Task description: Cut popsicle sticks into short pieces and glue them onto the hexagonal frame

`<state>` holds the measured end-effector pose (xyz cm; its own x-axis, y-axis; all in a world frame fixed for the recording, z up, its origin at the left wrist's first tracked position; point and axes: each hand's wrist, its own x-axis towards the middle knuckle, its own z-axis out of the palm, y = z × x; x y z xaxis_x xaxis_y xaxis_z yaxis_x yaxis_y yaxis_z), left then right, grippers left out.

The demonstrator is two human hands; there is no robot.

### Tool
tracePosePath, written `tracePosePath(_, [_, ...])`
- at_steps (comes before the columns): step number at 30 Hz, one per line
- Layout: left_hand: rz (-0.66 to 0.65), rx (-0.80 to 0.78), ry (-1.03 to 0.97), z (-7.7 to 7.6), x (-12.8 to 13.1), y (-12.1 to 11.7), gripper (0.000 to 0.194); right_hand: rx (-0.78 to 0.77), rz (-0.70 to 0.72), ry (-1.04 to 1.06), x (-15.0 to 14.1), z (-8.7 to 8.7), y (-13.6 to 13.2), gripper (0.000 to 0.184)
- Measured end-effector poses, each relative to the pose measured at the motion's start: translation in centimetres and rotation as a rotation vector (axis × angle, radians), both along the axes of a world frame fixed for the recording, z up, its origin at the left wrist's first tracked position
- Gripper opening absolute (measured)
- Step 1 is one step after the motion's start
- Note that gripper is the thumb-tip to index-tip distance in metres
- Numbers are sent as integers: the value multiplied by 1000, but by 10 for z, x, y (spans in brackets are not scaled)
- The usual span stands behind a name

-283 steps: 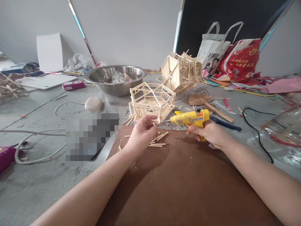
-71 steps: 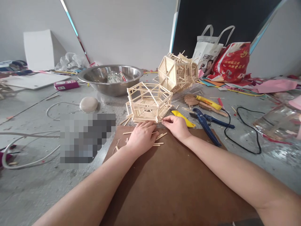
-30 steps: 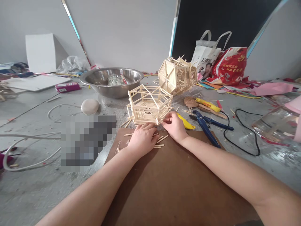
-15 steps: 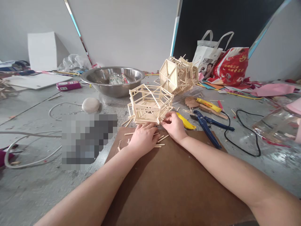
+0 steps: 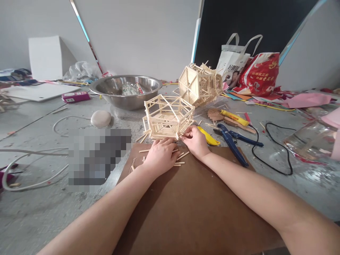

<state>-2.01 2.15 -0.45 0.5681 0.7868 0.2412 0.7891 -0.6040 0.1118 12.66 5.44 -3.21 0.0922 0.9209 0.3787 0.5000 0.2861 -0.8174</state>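
A hexagonal open frame of thin wooden sticks (image 5: 170, 112) stands at the far edge of a brown board (image 5: 186, 205). My right hand (image 5: 196, 142) has its thumb and fingers pinched together at the frame's lower right corner; the fingertips are partly hidden. Palm down on the board, my left hand (image 5: 161, 154) has its fingers stretched toward the frame's near bottom edge. Several loose sticks (image 5: 183, 156) lie on the board around the left hand. Behind stands a larger ball-like structure of sticks (image 5: 198, 85).
Blue cutters (image 5: 230, 141), a yellow-handled tool (image 5: 208, 136) and a yellow glue gun or soldering tool (image 5: 235, 118) lie right of the frame. A steel basin (image 5: 124, 97) stands behind left. Bags (image 5: 259, 74) and a clear jug (image 5: 305, 141) are at right. A white round object (image 5: 101, 118) sits left.
The whole view has shifted slightly, so everything sits a little further left. Both hands and the stick frame keep nearly the same places relative to each other.
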Motion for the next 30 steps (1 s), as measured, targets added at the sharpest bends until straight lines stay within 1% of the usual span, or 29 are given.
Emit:
tracePosePath(6, [5,3,1,2,1,-1,23,-4,26,37,0,0,0,17])
tracePosePath(13, [7,11,7,2,1,-1,22,-6,0,21,-1,1,0,18])
tracePosePath(30, [3,3,27,2,1,-1,24,-13,11,41,-1,0,0,20])
